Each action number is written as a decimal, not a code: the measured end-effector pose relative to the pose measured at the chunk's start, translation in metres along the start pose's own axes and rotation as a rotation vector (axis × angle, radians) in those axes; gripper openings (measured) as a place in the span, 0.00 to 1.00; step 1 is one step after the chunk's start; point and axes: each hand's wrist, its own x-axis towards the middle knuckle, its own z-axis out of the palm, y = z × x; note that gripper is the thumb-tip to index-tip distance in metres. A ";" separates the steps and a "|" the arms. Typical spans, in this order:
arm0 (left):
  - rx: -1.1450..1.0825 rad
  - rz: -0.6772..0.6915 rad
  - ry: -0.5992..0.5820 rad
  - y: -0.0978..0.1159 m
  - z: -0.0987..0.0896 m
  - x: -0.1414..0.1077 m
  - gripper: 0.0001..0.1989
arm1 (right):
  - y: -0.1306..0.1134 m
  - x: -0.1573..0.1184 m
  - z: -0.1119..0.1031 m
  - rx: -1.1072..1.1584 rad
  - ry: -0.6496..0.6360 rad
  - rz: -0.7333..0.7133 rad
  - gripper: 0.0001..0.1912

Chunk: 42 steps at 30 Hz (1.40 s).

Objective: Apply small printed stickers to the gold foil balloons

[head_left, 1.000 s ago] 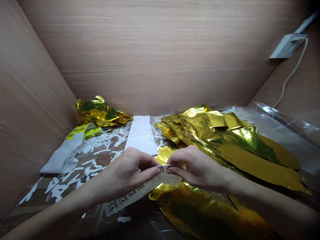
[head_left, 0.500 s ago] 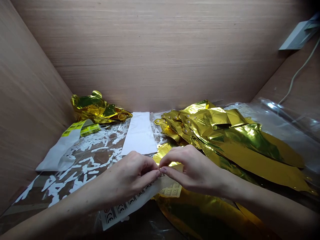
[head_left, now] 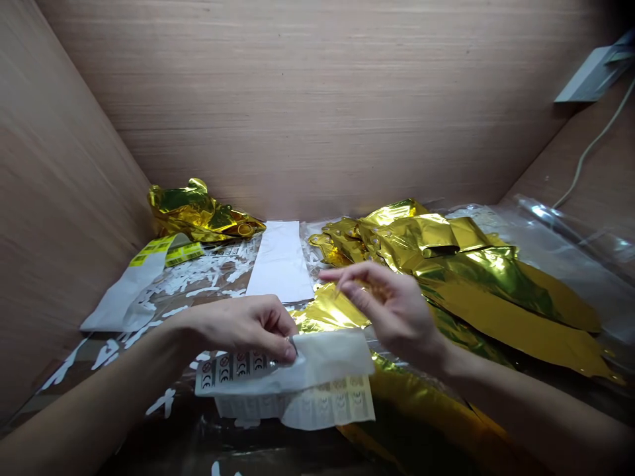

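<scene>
Inside a wood-paneled enclosure (head_left: 297, 112), gold foil balloons (head_left: 476, 277) lie heaped at right. The right hand (head_left: 391, 311) hovers over them, fingers loosely parted, holding nothing. The left hand (head_left: 241, 327) pinches a white sheet of printed labels (head_left: 282, 377) just before the heap.

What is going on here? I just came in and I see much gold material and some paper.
A person is working with bare hands. The left hand pinches the edge of a white sheet of printed CE-mark labels. The open right hand is raised off the sheet, above a flat gold foil balloon. More long gold foil balloons lie piled to the right on clear plastic sheeting.
</scene>
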 end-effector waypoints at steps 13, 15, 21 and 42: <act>0.698 0.036 0.180 0.028 0.099 0.005 0.13 | 0.040 -0.023 0.040 -0.318 -0.220 0.389 0.04; 0.723 0.026 0.174 0.023 0.098 0.003 0.14 | 0.048 -0.022 0.041 -0.342 -0.191 0.396 0.05; 0.733 0.040 0.214 -0.026 0.119 0.040 0.11 | 0.060 -0.020 0.042 -0.350 -0.159 0.390 0.06; 0.822 0.085 0.195 -0.073 0.141 0.075 0.20 | 0.065 -0.021 0.047 -0.421 -0.177 0.318 0.05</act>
